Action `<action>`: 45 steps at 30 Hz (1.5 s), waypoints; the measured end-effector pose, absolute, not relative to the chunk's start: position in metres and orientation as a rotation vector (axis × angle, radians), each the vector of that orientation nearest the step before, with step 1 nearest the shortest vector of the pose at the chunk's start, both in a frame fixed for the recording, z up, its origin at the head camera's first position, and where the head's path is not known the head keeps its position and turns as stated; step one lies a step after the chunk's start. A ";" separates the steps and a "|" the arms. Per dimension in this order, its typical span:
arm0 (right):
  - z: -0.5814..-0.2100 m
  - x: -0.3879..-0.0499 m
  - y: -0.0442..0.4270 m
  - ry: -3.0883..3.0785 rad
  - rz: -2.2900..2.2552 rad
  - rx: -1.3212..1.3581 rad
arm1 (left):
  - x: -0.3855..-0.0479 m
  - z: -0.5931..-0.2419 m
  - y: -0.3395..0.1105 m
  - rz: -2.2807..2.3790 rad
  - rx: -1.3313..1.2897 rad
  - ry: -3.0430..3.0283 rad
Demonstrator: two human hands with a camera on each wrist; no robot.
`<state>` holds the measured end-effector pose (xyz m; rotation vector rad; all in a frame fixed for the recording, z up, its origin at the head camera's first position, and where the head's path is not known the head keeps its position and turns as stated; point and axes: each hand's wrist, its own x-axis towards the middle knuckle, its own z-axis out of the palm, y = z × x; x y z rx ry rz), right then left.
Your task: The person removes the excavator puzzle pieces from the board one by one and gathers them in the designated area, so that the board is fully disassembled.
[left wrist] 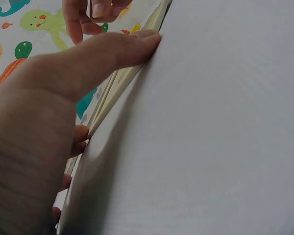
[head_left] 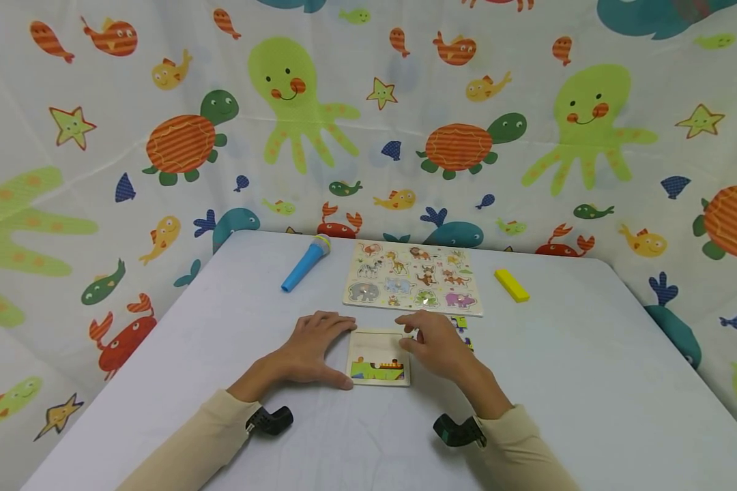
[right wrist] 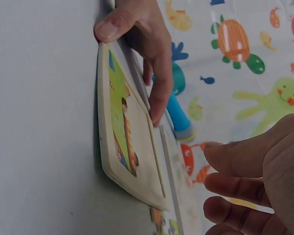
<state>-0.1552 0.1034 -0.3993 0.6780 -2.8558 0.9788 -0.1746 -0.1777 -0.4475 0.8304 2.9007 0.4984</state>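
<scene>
A small wooden puzzle tray (head_left: 379, 349) lies flat in the head view, with colourful green and orange puzzle pieces (head_left: 377, 370) fitted along its near side. My left hand (head_left: 310, 349) holds the tray at its left side, thumb on the near corner and index finger by the far one. Over the tray's right edge hovers my right hand (head_left: 436, 344), fingers loosely bent. In the right wrist view nothing shows between its thumb and fingers (right wrist: 235, 188). More puzzle pieces (head_left: 459, 323) lie beyond and to the right, partly hidden by that hand.
Behind the tray lies a larger animal puzzle board (head_left: 413, 278). A blue toy microphone (head_left: 305, 264) is at its left and a yellow block (head_left: 512, 285) at its right. The white table (head_left: 589, 382) ends at a patterned sea-animal cloth (head_left: 399, 109).
</scene>
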 end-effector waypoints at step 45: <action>-0.439 -0.144 0.048 -2.809 1.183 0.930 | -0.176 -0.447 -0.179 0.512 0.867 2.906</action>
